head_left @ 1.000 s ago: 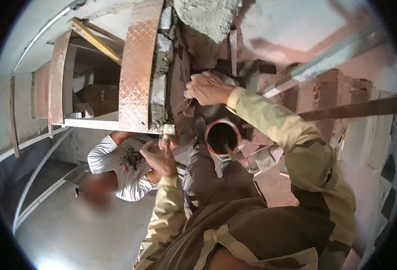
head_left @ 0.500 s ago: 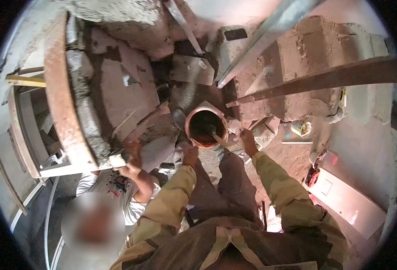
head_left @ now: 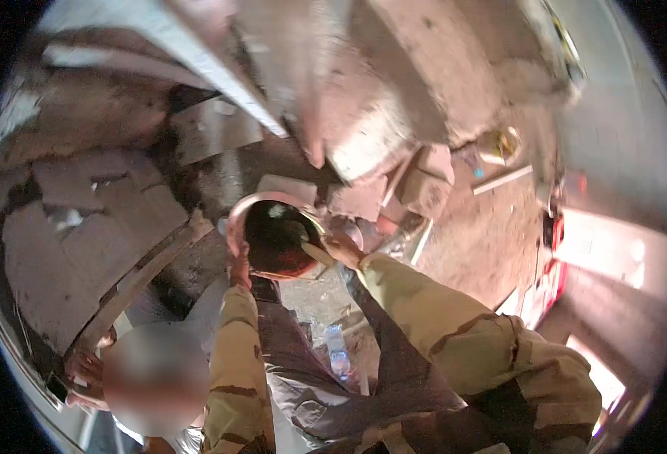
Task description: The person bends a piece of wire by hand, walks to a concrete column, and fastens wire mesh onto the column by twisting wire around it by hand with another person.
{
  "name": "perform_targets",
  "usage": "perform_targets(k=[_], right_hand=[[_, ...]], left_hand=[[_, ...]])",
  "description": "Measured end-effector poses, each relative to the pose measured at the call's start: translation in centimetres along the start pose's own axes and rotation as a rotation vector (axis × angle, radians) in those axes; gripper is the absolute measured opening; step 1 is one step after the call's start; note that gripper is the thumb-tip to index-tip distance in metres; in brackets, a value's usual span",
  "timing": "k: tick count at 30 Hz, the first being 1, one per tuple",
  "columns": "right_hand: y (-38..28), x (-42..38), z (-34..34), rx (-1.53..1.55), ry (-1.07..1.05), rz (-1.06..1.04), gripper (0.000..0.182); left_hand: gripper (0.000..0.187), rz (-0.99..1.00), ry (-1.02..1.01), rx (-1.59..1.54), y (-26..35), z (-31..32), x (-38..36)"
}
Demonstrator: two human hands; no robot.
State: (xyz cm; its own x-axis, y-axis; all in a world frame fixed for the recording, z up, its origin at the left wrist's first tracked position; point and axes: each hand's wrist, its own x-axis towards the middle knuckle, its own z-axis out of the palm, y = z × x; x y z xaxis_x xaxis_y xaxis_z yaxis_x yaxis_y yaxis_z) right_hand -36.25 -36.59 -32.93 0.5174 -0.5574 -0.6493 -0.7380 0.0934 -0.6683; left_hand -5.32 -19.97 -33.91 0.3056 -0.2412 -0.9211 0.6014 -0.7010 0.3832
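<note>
A round pan (head_left: pixel 236 219) with a reddish rim and a dark inside sits in front of me among rubble. My left hand (head_left: pixel 239 271) grips its near left rim. On the right rim my right hand (head_left: pixel 342 247) is closed, beside a pale tool handle (head_left: pixel 317 254) that lies inside the pan. Both arms are in camouflage sleeves. The picture is blurred by motion, so the fingers are not sharp.
Broken blocks (head_left: pixel 424 185) and slabs lie behind the pan under a slanted metal bar (head_left: pixel 197 57). A plastic bottle (head_left: pixel 338 354) lies between my legs. Another person (head_left: pixel 152 378) is low at the left, one hand (head_left: pixel 83 368) on the curved brick edge (head_left: pixel 129 284).
My view has swung down and to the right. Both hands have moved from beside the pan onto its rim, and the pan is now closer and tilted.
</note>
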Motion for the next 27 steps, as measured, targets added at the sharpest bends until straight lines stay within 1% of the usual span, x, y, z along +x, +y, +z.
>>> perform_targets(k=[2, 3, 4, 5, 6, 7, 8, 9, 10, 11, 12, 13, 14, 15, 16, 17, 18, 19, 20, 21, 22, 23, 24, 26, 27], right_hand=[[2.1, -1.1, 2.3, 0.115, 0.066, -0.025, 0.026], [2.6, -1.6, 3.1, 0.16, 0.101, -0.036, 0.024], [1.1, -2.3, 3.1, 0.353, 0.126, 0.201, 0.022], [0.0, -3.2, 2.7, 0.471, 0.135, 0.32, 0.022], [-1.3, -4.2, 2.0, 0.589, 0.158, 0.441, 0.021], [-2.7, -5.2, 0.9, 0.57, 0.164, 0.33, 0.023], [-3.2, -6.1, 0.2, 0.549, 0.174, 0.22, 0.029], [-2.4, -6.0, 1.3, 0.271, 0.115, 0.138, 0.025], [-3.6, -6.6, 0.5, -0.005, 0.083, 0.049, 0.022], [-5.3, -8.2, 0.3, 0.068, 0.023, 0.15, 0.017], [-7.1, -9.5, -0.3, 0.118, -0.001, 0.207, 0.015], [-8.9, -10.8, -0.8, 0.166, -0.023, 0.265, 0.012], [-10.1, -12.0, -0.3, 0.533, 0.053, 0.311, 0.012], [-10.7, -13.2, -1.3, 0.727, 0.105, 0.336, 0.011], [-11.4, -14.3, -2.4, 0.921, 0.164, 0.356, 0.011], [-12.3, -16.4, -5.3, 1.137, 0.185, 0.428, 0.01], [-12.9, -18.4, -8.0, 1.359, 0.205, 0.492, 0.014], [-12.5, -20.5, -10.2, 1.441, 0.109, 0.417, 0.007], [-11.3, -22.4, -9.8, 1.465, 0.13, 0.414, 0.007], [-9.8, -24.1, -8.1, 0.973, 0.465, -0.029, 0.013], [-9.3, -26.5, -8.6, 0.7, 0.596, -0.239, 0.017], [-8.9, -28.8, -9.2, 0.418, 0.768, -0.412, 0.022], [-10.7, -32.5, -12.5, 0.9, 0.641, -0.118, 0.023], [-9.2, -36.0, -13.4, 1.323, 0.572, 0.278, 0.024], [-7.8, -36.7, -13.2, 1.301, 0.625, 0.32, 0.023]], left_hand=[[0.078, -0.008, -0.011, 0.01, 2.9, 1.9, -3.6], [0.079, -0.062, 0.057, 0.031, 4.7, 3.4, -6.4], [0.081, -0.11, 0.132, 0.053, 5.1, 3.9, -7.6], [0.081, -0.098, 0.124, 0.091, 4.8, 4.1, -7.6], [0.084, -0.073, 0.11, 0.107, 2.6, 3.2, -6.1], [0.086, -0.052, 0.095, 0.12, 1.5, 2.4, -5.5], [0.086, -0.047, 0.086, 0.157, 1.4, 2.2, -6.2], [0.087, -0.036, 0.014, 0.074, 1.4, 2.5, -6.6], [0.089, -0.035, -0.057, -0.01, 1.7, 3.6, -7.7], [0.084, -0.08, -0.068, -0.03, 2.1, 4.4, -9.0], [0.084, -0.087, -0.082, 0.004, 1.8, 5.5, -9.9], [0.082, -0.112, -0.017, 0.055, 1.4, 6.0, -11.0], [0.08, -0.129, 0.046, 0.104, 1.4, 6.3, -12.0], [0.075, -0.066, -0.001, 0.078, -0.1, 5.6, -11.3], [0.075, -0.068, -0.02, 0.109, -1.3, 5.4, -11.0], [0.076, 0.01, -0.116, 0.228, -2.2, 5.6, -10.8], [0.076, 0.049, -0.176, 0.304, -1.9, 7.4, -11.9], [0.076, 0.093, -0.233, 0.377, -1.4, 9.2, -13.0], [0.072, 0.183, -0.083, 0.626, -0.1, 13.4, -17.7], [0.067, 0.278, 0.071, 0.869, 0.6, 16.2, -20.6], [0.067, 0.284, 0.053, 0.892, -0.7, 16.4, -19.8], [0.061, 0.175, -0.119, 0.713, -3.2, 15.6, -17.9], [0.056, 0.06, -0.282, 0.527, -4.6, 15.4, -17.1], [0.044, 0.066, -0.429, 0.597, -3.5, 21.3, -22.4], [0.051, 0.186, -0.577, 0.736, -4.6, 21.9, -21.2]])
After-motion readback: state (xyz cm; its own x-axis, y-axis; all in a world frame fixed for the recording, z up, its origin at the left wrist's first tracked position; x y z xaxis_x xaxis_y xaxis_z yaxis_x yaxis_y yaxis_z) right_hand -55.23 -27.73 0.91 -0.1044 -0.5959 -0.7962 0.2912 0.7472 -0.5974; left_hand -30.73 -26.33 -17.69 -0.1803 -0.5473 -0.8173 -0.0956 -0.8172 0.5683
